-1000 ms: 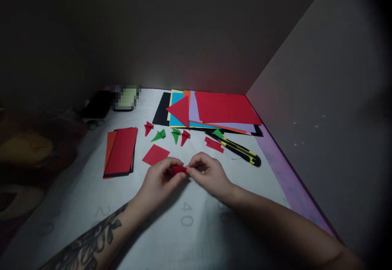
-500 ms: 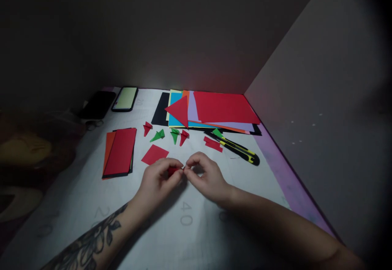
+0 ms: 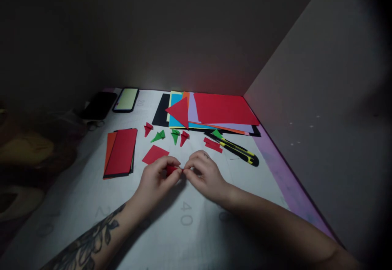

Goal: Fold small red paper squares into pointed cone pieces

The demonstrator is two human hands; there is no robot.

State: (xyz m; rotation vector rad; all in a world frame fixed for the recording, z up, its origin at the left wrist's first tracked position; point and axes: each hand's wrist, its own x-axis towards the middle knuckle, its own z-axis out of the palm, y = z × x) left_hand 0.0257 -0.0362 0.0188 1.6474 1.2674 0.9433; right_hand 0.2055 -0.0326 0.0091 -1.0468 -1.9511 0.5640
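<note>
A small piece of folded red paper [image 3: 172, 170] is pinched in my left hand [image 3: 158, 180], mostly covered by the fingers. My right hand [image 3: 206, 176] pinches its right tip, fingertips almost touching those of the left. Just beyond my left hand lies a flat red paper square [image 3: 155, 154]. Farther back stand several small folded paper pieces, among them a red one [image 3: 148, 129], a green one [image 3: 158, 136], another green one [image 3: 175, 135] and a second red one [image 3: 184, 138].
Red paper strips [image 3: 212, 144] and a black-and-yellow utility knife [image 3: 240, 150] lie to the right. A stack of coloured sheets [image 3: 226, 108] with a red triangle [image 3: 180, 112] is at the back. Cut rectangles [image 3: 121, 151], a lit phone [image 3: 126, 99] and a dark device [image 3: 99, 105] are left.
The fingers of my right hand have curled slightly and its back has turned more into view. Both hands stay at the same spot on the red paper.
</note>
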